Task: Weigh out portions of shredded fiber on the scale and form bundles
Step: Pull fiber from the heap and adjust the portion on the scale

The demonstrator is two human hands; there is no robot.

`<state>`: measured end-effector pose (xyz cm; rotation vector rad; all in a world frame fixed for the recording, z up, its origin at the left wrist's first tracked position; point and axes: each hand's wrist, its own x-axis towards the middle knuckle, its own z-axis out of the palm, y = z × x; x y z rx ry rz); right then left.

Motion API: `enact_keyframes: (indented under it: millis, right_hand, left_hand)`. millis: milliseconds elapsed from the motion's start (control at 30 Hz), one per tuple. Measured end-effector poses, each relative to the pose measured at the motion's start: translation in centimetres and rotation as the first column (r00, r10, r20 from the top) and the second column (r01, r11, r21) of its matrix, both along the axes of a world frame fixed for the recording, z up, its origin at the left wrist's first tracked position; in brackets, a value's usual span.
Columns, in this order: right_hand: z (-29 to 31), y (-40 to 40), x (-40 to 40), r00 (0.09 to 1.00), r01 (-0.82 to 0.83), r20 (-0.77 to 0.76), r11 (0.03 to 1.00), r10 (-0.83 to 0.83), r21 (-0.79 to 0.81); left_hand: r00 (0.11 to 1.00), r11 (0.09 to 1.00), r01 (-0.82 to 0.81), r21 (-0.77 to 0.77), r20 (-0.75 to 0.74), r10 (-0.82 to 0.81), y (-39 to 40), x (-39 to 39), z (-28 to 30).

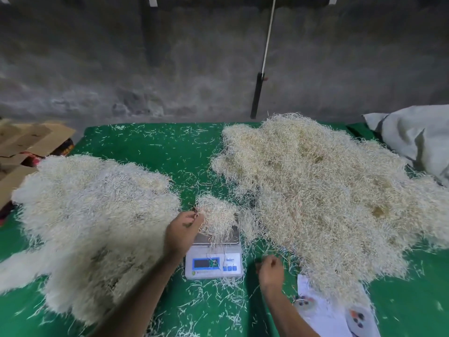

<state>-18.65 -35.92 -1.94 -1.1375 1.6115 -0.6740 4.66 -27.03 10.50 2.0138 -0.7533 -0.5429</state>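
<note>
A green-covered bench (155, 152) carries everything, littered with stray pale shreds. The biggest thing on it is the right-hand heap of shredded fiber (328, 198), yellowish, spreading from the far edge near the wall down toward the near right; its long axis runs from far-left to near-right. Across from it lies the left-hand heap (92, 222), whiter, with its long axis running roughly from far to near and a tail trailing off the left edge.

Between the two heaps, toward the near side, stands a small white digital scale (214, 256), its display and buttons facing the person and its metal pan on the far part. On the pan sits a small portion of fiber (217, 215), a loose tuft with strands hanging down over the scale's front; no clear direction can be read from it.

The left hand (183, 232) is at the left side of that portion, fingers curled and pinching into its edge. The right hand (271, 269) hovers just right of the scale's front, loosely fisted; whether it holds a few strands cannot be told.

Under the right forearm lies a white printed sheet (325, 310), partly covered by the right heap. Flattened cardboard (29, 142) sits off the far left, and a grey sack (418, 135) at the far right.
</note>
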Motion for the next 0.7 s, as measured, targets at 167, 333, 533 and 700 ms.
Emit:
enact_keyframes:
  millis: [167, 333, 533, 700]
  right_hand:
    - [-1.8, 5.7, -0.7, 0.964, -0.238, -0.146, 0.967, 0.223, -0.095]
    - [-2.5, 10.7, -0.7, 0.891, -0.415, -0.242, 0.905, 0.384, -0.095]
    - [-3.7, 12.4, -0.3, 0.832, -0.488, -0.331, 0.871, 0.446, -0.054]
    - [-3.5, 12.5, -0.3, 0.789, -0.506, -0.441, 0.86, 0.429, -0.069]
  left_hand:
    - [0.979, 0.992, 0.019, 0.122, -0.204, 0.006, 5.7, -1.5, -6.5]
    - [0.919, 0.878, 0.259, 0.403, -0.382, -0.096, 11.8, -4.9, -12.9]
    - [0.956, 0.887, 0.204, 0.415, -0.28, -0.089, 12.2, -5.7, -14.0]
    - [0.97, 0.88, 0.184, 0.437, -0.227, -0.09, 12.0, -5.9, -14.4]
